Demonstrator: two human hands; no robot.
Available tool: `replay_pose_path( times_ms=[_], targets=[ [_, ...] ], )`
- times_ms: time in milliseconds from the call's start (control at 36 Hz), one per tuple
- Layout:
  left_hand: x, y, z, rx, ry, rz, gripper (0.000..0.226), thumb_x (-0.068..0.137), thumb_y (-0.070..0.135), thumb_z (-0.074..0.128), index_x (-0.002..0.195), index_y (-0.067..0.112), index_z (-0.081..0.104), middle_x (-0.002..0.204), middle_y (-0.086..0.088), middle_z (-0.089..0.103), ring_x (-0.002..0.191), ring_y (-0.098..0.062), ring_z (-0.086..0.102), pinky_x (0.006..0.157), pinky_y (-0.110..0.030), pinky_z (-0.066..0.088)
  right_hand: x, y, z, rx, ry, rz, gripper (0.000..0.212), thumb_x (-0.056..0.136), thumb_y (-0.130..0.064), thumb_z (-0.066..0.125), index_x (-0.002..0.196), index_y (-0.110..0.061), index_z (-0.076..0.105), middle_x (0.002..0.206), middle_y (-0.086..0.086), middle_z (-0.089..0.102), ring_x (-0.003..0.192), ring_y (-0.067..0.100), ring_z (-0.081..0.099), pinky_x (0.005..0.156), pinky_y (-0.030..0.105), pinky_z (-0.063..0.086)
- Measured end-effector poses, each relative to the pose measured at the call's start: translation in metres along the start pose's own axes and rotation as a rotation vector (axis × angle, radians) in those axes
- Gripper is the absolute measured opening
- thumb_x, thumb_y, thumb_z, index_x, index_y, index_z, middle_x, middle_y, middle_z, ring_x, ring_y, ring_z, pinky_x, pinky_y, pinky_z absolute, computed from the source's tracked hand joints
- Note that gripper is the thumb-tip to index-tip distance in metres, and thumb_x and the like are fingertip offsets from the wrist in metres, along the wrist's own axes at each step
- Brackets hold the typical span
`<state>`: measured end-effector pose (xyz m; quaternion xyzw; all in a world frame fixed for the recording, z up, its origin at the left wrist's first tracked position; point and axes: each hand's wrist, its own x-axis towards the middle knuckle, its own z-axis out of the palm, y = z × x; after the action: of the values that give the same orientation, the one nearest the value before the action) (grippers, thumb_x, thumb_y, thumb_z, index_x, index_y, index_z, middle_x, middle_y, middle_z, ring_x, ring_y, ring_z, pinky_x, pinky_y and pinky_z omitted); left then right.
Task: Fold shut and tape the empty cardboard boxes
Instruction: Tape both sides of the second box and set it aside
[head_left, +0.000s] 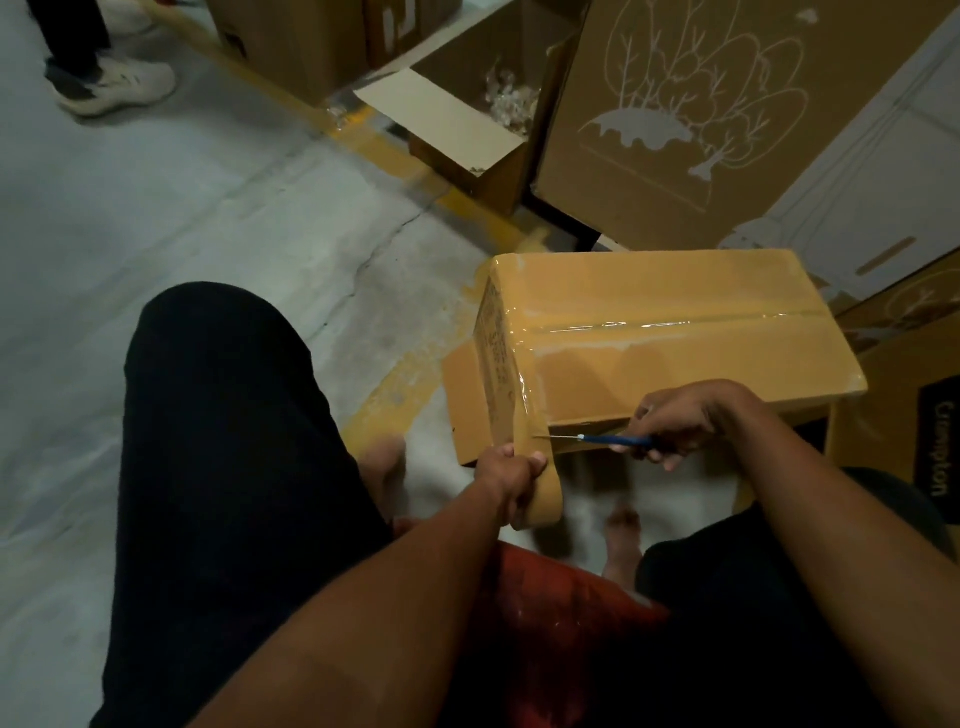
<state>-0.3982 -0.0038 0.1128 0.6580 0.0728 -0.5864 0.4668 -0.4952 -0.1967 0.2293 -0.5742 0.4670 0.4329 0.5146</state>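
Observation:
A closed cardboard box (675, 332) lies in front of me, raised off the floor, with clear tape along its top seam and down its left end. My left hand (506, 470) grips a brown tape roll (540, 493) just below the box's near left corner, a strip of tape running up to the box. My right hand (675, 423) holds blue-handled scissors (597, 439), whose blades point left and meet the tape strip at the box's lower edge.
An open box (467, 104) with clear plastic inside stands behind. A large printed carton (701, 104) leans at the back right, and another carton (904, 415) sits at the right. Another person's shoes (114, 83) are at the far left. My legs flank the box.

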Motion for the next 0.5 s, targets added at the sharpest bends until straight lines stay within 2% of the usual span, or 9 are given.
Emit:
replay_pose_path(
  times_ms=[83, 167, 250, 306, 417, 500],
  targets=[
    [0.001, -0.001, 0.000, 0.007, 0.001, 0.001, 0.025, 0.085, 0.017, 0.071, 0.109, 0.011, 0.068, 0.103, -0.010, 0.068, 0.101, -0.031, 0.062, 0.092, -0.050, 0.052, 0.006, -0.004, -0.002, 0.009, -0.008, -0.009, 0.018, 0.088, -0.018, 0.067, 0.094, -0.002, 0.073, 0.072, 0.007, 0.056, 0.056, 0.012, 0.051, 0.053, 0.025, 0.051],
    [0.002, -0.002, 0.001, 0.007, -0.005, 0.000, 0.022, 0.086, 0.016, 0.071, 0.107, 0.011, 0.069, 0.096, -0.008, 0.067, 0.092, -0.027, 0.061, 0.089, -0.046, 0.052, 0.010, -0.007, 0.000, 0.034, -0.019, -0.047, 0.021, 0.090, -0.018, 0.066, 0.076, -0.009, 0.078, 0.072, 0.007, 0.055, 0.057, 0.013, 0.051, 0.054, 0.025, 0.052],
    [0.001, -0.002, 0.001, -0.007, -0.019, -0.007, 0.022, 0.086, 0.017, 0.071, 0.107, 0.012, 0.069, 0.097, -0.008, 0.068, 0.098, -0.029, 0.064, 0.090, -0.045, 0.053, 0.013, -0.012, 0.006, 0.067, -0.017, -0.065, 0.013, 0.080, -0.021, 0.073, 0.078, -0.009, 0.077, 0.070, 0.006, 0.053, 0.057, 0.013, 0.050, 0.054, 0.025, 0.051],
    [0.000, -0.001, 0.000, -0.009, -0.026, -0.019, 0.023, 0.086, 0.017, 0.071, 0.108, 0.013, 0.068, 0.100, -0.009, 0.068, 0.102, -0.030, 0.064, 0.090, -0.046, 0.053, 0.017, -0.013, 0.010, 0.085, -0.010, -0.082, 0.023, 0.075, -0.023, 0.075, 0.086, -0.003, 0.072, 0.070, 0.006, 0.053, 0.058, 0.013, 0.049, 0.055, 0.026, 0.049],
    [-0.003, 0.002, -0.002, -0.005, -0.036, -0.027, 0.024, 0.087, 0.018, 0.069, 0.111, 0.012, 0.067, 0.097, -0.009, 0.065, 0.093, -0.026, 0.060, 0.082, -0.042, 0.052, 0.021, -0.015, 0.016, 0.097, -0.010, -0.120, 0.017, 0.090, -0.018, 0.065, 0.086, -0.002, 0.070, 0.071, 0.006, 0.053, 0.059, 0.012, 0.048, 0.055, 0.025, 0.047],
    [-0.006, 0.003, -0.003, -0.002, -0.030, -0.025, 0.027, 0.086, 0.019, 0.070, 0.112, 0.011, 0.067, 0.103, -0.011, 0.066, 0.096, -0.027, 0.060, 0.087, -0.046, 0.052, 0.021, -0.012, 0.014, 0.083, 0.018, -0.129, 0.025, 0.093, -0.018, 0.062, 0.075, -0.004, 0.073, 0.068, 0.007, 0.053, 0.058, 0.013, 0.049, 0.053, 0.024, 0.048]
  ],
)
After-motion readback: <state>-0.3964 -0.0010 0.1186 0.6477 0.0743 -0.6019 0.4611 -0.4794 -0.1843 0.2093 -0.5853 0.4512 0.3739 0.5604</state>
